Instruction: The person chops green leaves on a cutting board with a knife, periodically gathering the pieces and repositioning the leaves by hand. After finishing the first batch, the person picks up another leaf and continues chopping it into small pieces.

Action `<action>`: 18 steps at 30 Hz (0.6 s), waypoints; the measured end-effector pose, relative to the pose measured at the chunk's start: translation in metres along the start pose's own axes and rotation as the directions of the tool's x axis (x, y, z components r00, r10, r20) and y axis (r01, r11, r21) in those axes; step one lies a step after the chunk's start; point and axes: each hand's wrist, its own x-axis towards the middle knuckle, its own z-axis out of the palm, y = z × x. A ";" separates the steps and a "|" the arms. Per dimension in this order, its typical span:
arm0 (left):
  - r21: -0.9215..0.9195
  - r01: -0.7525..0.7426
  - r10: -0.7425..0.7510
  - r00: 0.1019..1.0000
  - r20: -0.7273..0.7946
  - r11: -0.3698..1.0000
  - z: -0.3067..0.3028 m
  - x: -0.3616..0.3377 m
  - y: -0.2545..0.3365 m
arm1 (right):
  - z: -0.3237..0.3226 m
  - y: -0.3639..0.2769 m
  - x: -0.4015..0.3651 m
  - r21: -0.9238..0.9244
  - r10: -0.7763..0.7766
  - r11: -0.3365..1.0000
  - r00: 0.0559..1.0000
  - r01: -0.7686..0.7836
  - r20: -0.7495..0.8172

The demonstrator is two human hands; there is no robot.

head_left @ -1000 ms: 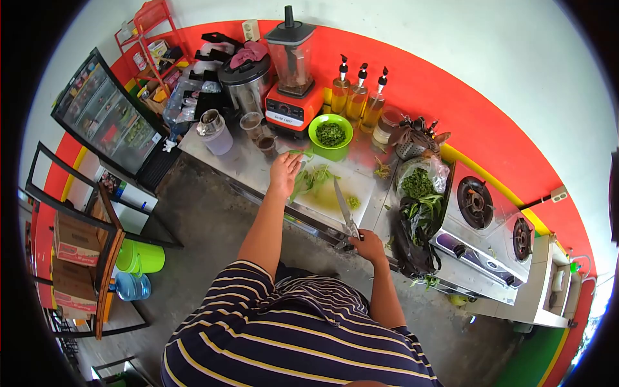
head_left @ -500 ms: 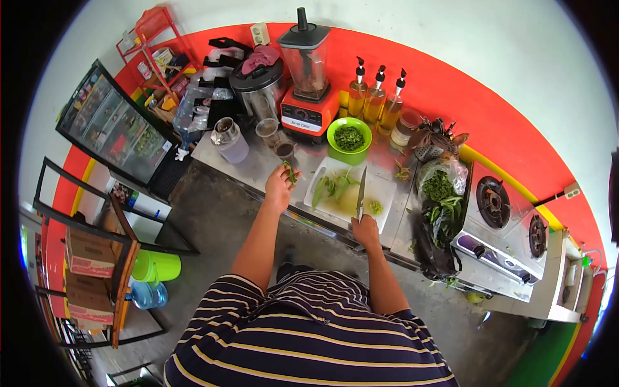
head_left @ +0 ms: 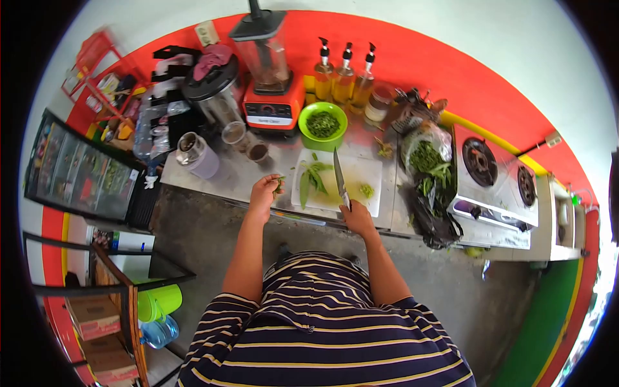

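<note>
Green leaves (head_left: 313,177) lie on a white board (head_left: 364,169) on the steel worktop (head_left: 238,174). The right hand (head_left: 356,218), at the board's 6 o'clock edge, has its grip clamped on a knife (head_left: 338,179), with the blade pointing to 12 o'clock beside the leaves. The left hand (head_left: 263,195), at 9 o'clock, has its grip pinched together on a green stem (head_left: 278,185). A bowl (head_left: 321,143) of chopped greens stands at 12 o'clock.

The person is wearing a dark navy shirt (head_left: 322,322) crossed by thin yellow and white stripes. On the white cutting board (head_left: 364,169) the leaves (head_left: 313,177) are showing green, like the sprig (head_left: 278,183) and the lime-green bowl (head_left: 322,122), while the knife (head_left: 340,177) is gleaming silver-grey. The blender base (head_left: 271,111) is glowing orange-red against a red wall band (head_left: 419,58) edged in yellow, and the bottles (head_left: 345,77) are looking amber.
</note>
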 end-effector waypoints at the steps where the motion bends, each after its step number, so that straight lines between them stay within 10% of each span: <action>1: 0.004 0.019 -0.019 1.000 0.023 1.000 0.005 0.001 -0.002 | -0.006 0.002 -0.004 0.057 0.039 0.998 0.999 -0.039 -0.001; 15: 0.215 -0.189 0.134 0.960 0.248 0.958 0.075 0.038 -0.014 | -0.062 0.059 -0.069 0.095 -0.007 0.995 0.994 -0.004 0.110; 18: 0.491 -0.266 0.117 0.943 0.313 0.829 0.104 0.019 -0.014 | -0.061 0.061 -0.067 0.076 0.030 0.997 0.999 -0.032 0.026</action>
